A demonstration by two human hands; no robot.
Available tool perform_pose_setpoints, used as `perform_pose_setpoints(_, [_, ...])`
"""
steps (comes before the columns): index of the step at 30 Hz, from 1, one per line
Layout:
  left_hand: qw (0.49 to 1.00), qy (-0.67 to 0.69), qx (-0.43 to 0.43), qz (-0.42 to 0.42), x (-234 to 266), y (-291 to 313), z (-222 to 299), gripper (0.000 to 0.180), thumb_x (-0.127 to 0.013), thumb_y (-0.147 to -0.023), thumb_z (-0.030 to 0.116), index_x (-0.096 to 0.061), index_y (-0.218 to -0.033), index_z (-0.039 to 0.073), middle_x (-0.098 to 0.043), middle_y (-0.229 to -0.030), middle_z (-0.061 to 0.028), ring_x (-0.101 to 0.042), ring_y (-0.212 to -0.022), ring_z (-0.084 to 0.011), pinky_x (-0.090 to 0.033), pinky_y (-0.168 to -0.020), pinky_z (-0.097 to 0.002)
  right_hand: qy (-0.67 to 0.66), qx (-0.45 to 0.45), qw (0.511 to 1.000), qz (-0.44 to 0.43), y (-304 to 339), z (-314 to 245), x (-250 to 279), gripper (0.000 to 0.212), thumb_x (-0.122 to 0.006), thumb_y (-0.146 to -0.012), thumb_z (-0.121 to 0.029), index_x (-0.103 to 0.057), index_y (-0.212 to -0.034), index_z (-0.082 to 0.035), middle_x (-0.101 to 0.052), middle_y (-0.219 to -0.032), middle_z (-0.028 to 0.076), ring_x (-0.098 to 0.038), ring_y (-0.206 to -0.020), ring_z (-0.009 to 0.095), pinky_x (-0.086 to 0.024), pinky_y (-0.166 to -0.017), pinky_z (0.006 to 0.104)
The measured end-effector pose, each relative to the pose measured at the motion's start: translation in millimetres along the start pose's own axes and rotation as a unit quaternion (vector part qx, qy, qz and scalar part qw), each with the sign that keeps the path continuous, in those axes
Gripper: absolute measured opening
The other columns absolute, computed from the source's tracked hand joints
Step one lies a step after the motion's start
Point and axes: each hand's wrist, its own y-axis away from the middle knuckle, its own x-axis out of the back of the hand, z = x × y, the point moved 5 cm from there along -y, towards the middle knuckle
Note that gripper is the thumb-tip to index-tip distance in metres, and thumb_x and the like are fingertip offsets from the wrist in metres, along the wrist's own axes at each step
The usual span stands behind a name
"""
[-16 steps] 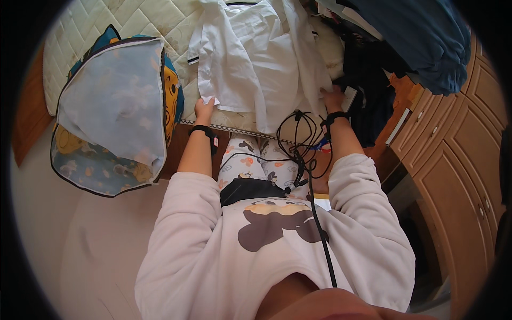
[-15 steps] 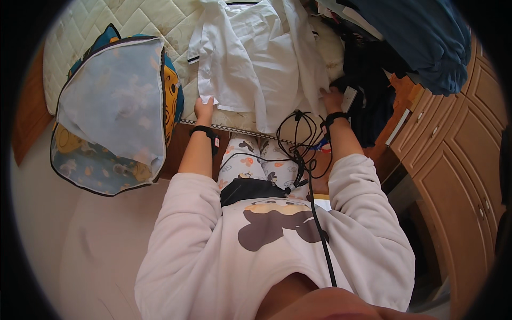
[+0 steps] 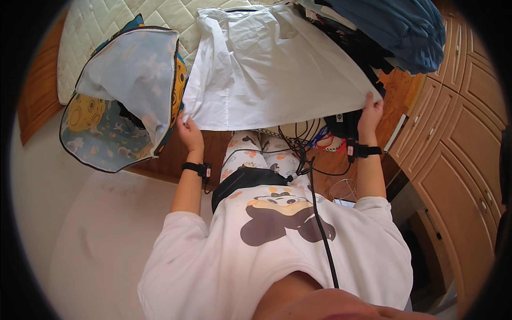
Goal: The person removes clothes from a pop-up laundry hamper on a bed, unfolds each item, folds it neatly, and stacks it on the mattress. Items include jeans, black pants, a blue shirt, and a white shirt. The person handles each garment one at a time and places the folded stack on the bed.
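A white shirt is spread out over the mattress, its lower edge pulled wide toward me. My left hand pinches the shirt's near left corner beside the patterned bag. At the near right corner, my right hand grips the hem, with the cloth stretched taut between both hands. The raised hem hangs over the mattress edge and hides part of it. The shirt's sleeves are mostly out of sight beneath or behind the cloth.
A patterned zip bag stands open at the left on the mattress. Blue clothing and dark garments are heaped at the right. Black cables dangle near my knees. Wooden cabinets line the right side.
Both hands have moved apart, the right one farther, drawing the shirt's lower edge wide and lifting it off the mattress. The view has shifted slightly.
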Motion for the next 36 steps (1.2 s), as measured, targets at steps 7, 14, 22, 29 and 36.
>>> perform_pose_setpoints(7, [0.785, -0.111, -0.331, -0.511, -109.2, 69.0, 66.3, 0.038, -0.068, -0.075, 0.012, -0.064, -0.112, 0.009, -0.066, -0.095, -0.0128, -0.063, -0.091, -0.0326, -0.048, -0.08, -0.0443, 0.321, 0.178, 0.704, -0.608, 142.9, 25.5, -121.0, 0.029, -0.067, -0.08, -0.007, -0.063, -0.109, -0.006, -0.062, -0.104, 0.011, -0.059, -0.101, 0.032, -0.048, -0.088, 0.0377])
perform_pose_setpoints(14, [0.839, -0.183, -0.079, -0.506, -150.8, 23.6, -23.8, 0.033, -0.059, -0.089, 0.025, -0.063, -0.118, 0.01, -0.065, -0.107, -0.0154, -0.065, -0.091, -0.0303, -0.051, -0.079, -0.0371, 0.422, 0.098, 0.745, -0.508, 107.3, 82.6, -115.5, 0.023, -0.062, -0.084, -0.018, -0.065, -0.105, -0.009, -0.063, -0.104, 0.014, -0.06, -0.1, 0.036, -0.049, -0.083, 0.0425])
perform_pose_setpoints(22, [0.9, 0.121, 0.382, -0.173, -181.4, -115.6, -94.1, 0.075, -0.066, -0.083, 0.056, -0.042, -0.137, 0.009, -0.049, -0.135, -0.0109, -0.046, -0.125, -0.0261, -0.036, -0.103, -0.0449, 0.229, 0.004, 0.915, -0.333, -0.5, 123.0, -228.5, 0.039, -0.066, -0.087, -0.024, -0.057, -0.119, -0.004, -0.065, -0.1, 0.011, -0.063, -0.091, 0.024, -0.05, -0.081, 0.0347])
perform_pose_setpoints(29, [0.753, 0.478, 0.445, -0.074, -216.3, -152.3, -73.6, 0.04, -0.062, -0.093, 0.022, -0.049, -0.128, 0.011, -0.06, -0.119, -0.0079, -0.058, -0.107, -0.0217, -0.047, -0.092, -0.0383, 0.015, -0.305, 0.951, -0.041, -62.3, 160.2, -308.3, 0.042, -0.067, -0.083, -0.013, -0.051, -0.121, -0.004, -0.063, -0.094, 0.007, -0.063, -0.074, 0.018, -0.05, -0.068, 0.0284])
perform_pose_setpoints(36, [0.931, 0.326, 0.136, 0.098, -159.3, -179.8, -2.0, 0.038, -0.061, -0.091, 0.01, -0.046, -0.125, 0.001, -0.055, -0.124, -0.0132, -0.056, -0.109, -0.0232, -0.047, -0.092, -0.0346, 0.313, -0.058, 0.939, 0.128, -69.5, 158.7, -318.7, 0.039, -0.068, -0.081, -0.013, -0.056, -0.117, -0.001, -0.062, -0.106, 0.011, -0.06, -0.098, 0.021, -0.05, -0.083, 0.0337])
